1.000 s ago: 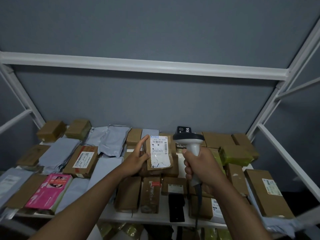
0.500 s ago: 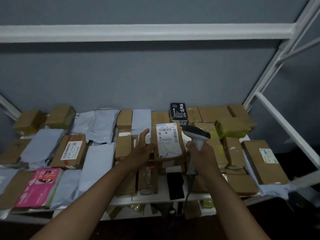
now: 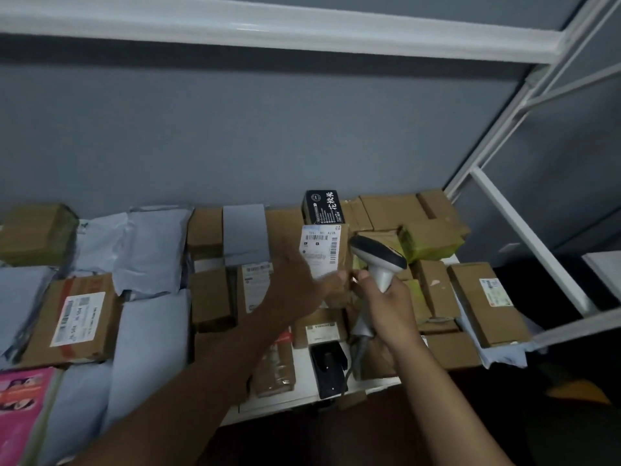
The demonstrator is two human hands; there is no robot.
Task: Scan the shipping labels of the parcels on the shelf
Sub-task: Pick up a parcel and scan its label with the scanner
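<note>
My left hand point(image 3: 299, 284) holds a small brown parcel point(image 3: 339, 260) tilted up over the middle of the shelf, its white shipping label point(image 3: 320, 250) facing me. My right hand point(image 3: 389, 307) grips the handle of a grey and white barcode scanner point(image 3: 378, 255), whose head sits just right of the label, nearly touching the parcel. The scanner's cable hangs down from the handle. Many other brown boxes and grey mailer bags cover the white shelf point(image 3: 302, 381).
A black scanner stand point(image 3: 329, 366) lies at the shelf's front edge. A labelled brown box point(image 3: 75, 319) and a pink packet point(image 3: 23, 405) lie at the left, a black box point(image 3: 322, 206) stands at the back, and a labelled box point(image 3: 489, 299) lies by the white frame post point(image 3: 524, 237).
The view has dropped and tilted toward the shelf. My left hand has turned the parcel and shifted its grip lower, and the scanner has closed in on the label's right side.
</note>
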